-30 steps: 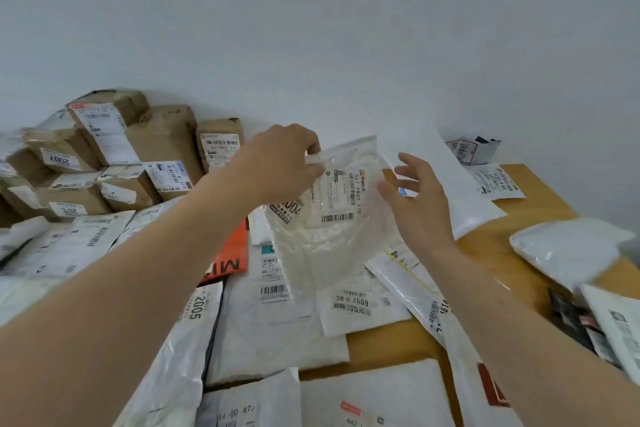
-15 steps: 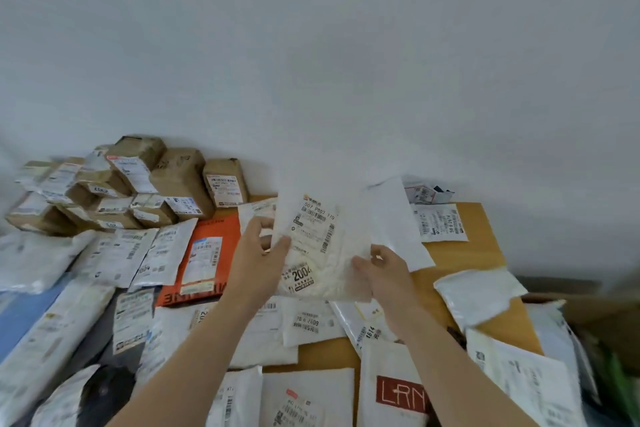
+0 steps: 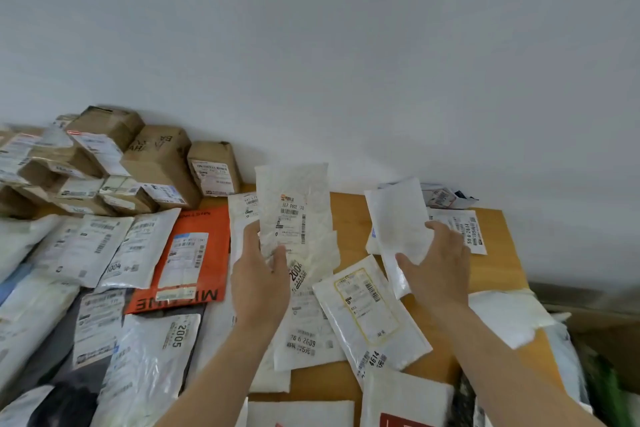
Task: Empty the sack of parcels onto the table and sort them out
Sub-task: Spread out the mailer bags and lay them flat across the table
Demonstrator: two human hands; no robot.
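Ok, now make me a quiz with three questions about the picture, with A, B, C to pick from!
1. Where are the brown boxes piled?
A) at the back left, against the wall
B) under a chair
C) inside a drawer

2. What colour is the bag with big letters to the left of the left hand?
A) green
B) orange
C) pink

3. What is the left hand doing?
A) lying flat
B) pointing
C) gripping a labelled white parcel, held up

Answers:
1 A, the boxes stand stacked by the wall at the back left.
2 B, it is bright orange.
3 C, its thumb and fingers pinch the parcel's lower end, while the right hand grips another white bag.
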